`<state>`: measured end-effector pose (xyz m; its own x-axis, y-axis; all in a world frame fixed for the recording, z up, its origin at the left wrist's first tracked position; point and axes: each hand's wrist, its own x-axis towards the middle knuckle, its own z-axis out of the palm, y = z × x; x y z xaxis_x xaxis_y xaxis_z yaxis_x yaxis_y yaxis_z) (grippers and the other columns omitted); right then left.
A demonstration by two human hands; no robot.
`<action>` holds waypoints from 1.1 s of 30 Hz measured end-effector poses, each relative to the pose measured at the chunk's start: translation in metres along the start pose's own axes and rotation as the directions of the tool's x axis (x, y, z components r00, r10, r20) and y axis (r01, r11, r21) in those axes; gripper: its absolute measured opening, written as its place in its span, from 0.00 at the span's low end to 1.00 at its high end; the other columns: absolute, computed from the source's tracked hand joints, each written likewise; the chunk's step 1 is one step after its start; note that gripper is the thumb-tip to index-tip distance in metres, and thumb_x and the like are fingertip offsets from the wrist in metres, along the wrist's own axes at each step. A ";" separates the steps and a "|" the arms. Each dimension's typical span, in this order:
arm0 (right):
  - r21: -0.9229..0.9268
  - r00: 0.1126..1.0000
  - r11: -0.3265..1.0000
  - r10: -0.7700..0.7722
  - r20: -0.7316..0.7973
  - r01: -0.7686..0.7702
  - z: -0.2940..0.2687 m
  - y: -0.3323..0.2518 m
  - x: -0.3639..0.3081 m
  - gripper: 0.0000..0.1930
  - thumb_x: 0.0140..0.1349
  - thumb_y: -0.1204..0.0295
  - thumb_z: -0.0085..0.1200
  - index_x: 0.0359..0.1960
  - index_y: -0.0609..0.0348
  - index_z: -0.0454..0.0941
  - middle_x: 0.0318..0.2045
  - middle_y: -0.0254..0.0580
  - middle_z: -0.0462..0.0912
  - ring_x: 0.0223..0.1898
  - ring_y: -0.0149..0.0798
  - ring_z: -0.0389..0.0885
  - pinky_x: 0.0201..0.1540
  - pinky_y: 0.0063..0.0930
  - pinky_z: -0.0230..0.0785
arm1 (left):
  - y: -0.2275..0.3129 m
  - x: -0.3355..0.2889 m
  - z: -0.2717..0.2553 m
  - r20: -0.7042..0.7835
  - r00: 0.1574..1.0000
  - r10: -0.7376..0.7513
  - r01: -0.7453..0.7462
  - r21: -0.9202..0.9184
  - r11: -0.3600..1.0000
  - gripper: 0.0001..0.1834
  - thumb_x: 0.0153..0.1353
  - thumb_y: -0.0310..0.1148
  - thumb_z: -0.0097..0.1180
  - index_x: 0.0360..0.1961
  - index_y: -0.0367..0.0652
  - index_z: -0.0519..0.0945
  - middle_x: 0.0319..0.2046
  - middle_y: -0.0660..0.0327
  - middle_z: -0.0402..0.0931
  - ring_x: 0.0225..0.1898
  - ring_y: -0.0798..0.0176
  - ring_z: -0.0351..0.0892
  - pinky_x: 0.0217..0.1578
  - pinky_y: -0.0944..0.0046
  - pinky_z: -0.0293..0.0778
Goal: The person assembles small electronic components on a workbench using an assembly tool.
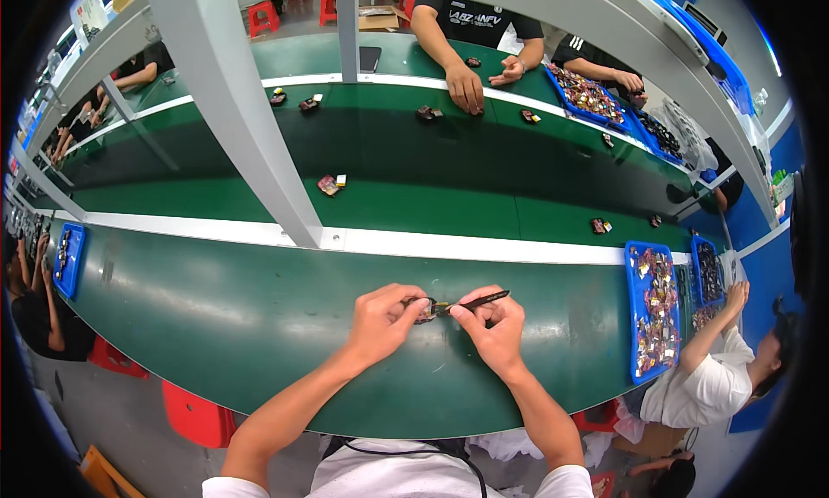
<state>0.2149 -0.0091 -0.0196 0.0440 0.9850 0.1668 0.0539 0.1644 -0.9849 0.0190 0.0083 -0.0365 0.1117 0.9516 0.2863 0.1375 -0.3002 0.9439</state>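
Observation:
My left hand [384, 321] pinches a small dark electronic part [425, 311] above the green bench. Between the fingers of my right hand [496, 329] are slim black tweezers [489, 299]. Their tip meets the side of the part, where a small yellowish piece shows. Both hands are close together in front of me. The exact shape of the part is partly hidden by my fingertips.
To my right stands a blue tray [634, 325] heaped with small parts, beside a co-worker in white [704, 386]. Beyond a white rail [449, 249], scattered parts such as a pinkish one [328, 185] lie on a green conveyor belt [406, 209]. A grey post [237, 101] rises left.

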 end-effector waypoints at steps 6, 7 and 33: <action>-0.133 1.000 0.991 -0.028 -0.008 0.027 0.001 0.005 -0.001 0.08 0.57 0.81 0.68 0.36 0.63 0.81 0.14 0.19 0.68 0.15 0.13 0.57 0.19 0.14 0.45 | 0.003 0.000 -0.002 0.013 1.000 0.023 -0.024 0.061 0.998 0.05 0.62 0.22 0.64 0.39 0.34 0.85 0.28 0.60 0.82 0.20 0.75 0.79 0.18 0.74 0.70; -0.160 0.999 0.986 -0.043 -0.006 0.042 0.001 0.004 -0.001 0.08 0.57 0.81 0.69 0.36 0.63 0.82 0.14 0.19 0.68 0.15 0.13 0.57 0.19 0.14 0.45 | 0.003 0.000 -0.002 0.008 1.000 0.021 -0.021 0.070 0.997 0.05 0.62 0.22 0.64 0.39 0.34 0.85 0.28 0.59 0.82 0.21 0.75 0.80 0.19 0.75 0.70; -0.235 0.993 0.965 -0.116 -0.001 0.113 0.004 0.004 -0.003 0.09 0.55 0.80 0.70 0.35 0.64 0.82 0.12 0.19 0.66 0.14 0.13 0.57 0.18 0.15 0.44 | 0.005 -0.003 -0.002 0.001 0.998 0.069 -0.069 0.103 0.992 0.05 0.62 0.20 0.63 0.39 0.32 0.84 0.29 0.58 0.82 0.25 0.72 0.83 0.24 0.74 0.74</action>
<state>0.2110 -0.0116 -0.0239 0.0382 0.9592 0.2801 0.2914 0.2575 -0.9213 0.0174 0.0044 -0.0321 0.1217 0.9285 0.3508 0.2304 -0.3702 0.8999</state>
